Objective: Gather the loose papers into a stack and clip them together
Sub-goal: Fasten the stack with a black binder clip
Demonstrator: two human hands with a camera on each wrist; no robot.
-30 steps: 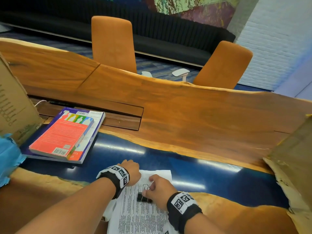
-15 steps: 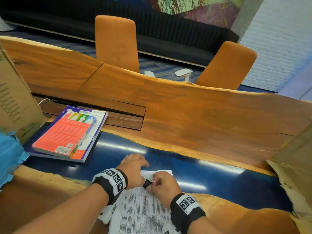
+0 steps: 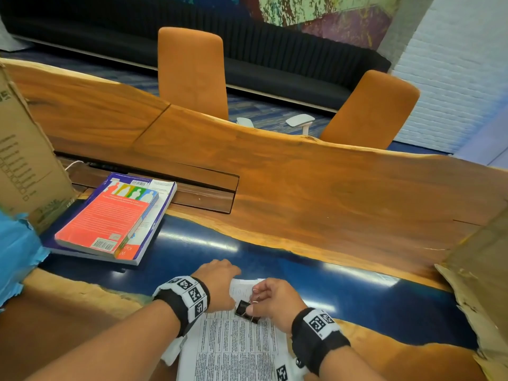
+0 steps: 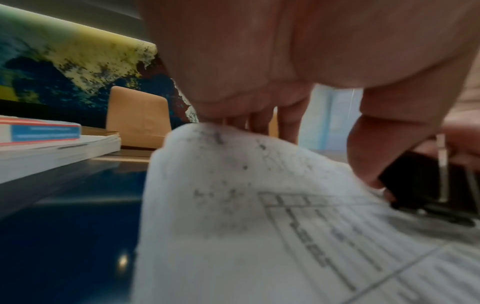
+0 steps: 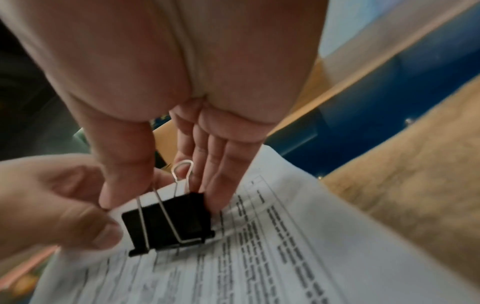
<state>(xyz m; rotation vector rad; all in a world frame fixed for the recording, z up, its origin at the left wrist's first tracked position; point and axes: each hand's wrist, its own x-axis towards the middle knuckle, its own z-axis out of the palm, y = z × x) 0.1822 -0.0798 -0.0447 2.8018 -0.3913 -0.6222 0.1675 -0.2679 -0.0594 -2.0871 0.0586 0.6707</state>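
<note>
A stack of printed papers (image 3: 236, 350) lies on the table's near edge. My left hand (image 3: 220, 281) pinches the stack's far edge and curls it up off the table; in the left wrist view the thumb (image 4: 384, 148) sits on the papers (image 4: 259, 226) with the fingers behind. My right hand (image 3: 258, 301) pinches the wire handles of a black binder clip (image 3: 246, 312). The clip (image 5: 168, 222) stands on the top sheet (image 5: 259, 257) near the raised edge, handles up. Whether its jaws bite the paper is hidden.
Two stacked books (image 3: 115, 218) lie at the left on the blue resin strip (image 3: 343, 273) of the wooden table. Cardboard boxes stand at the left (image 3: 24, 166) and right (image 3: 483, 284). A blue cloth (image 3: 16, 251) is at far left, two orange chairs (image 3: 192, 72) behind.
The clip lay flat on the sheets under my right hand; now it stands upright, held by its handles. My left hand has curled the stack's far edge up.
</note>
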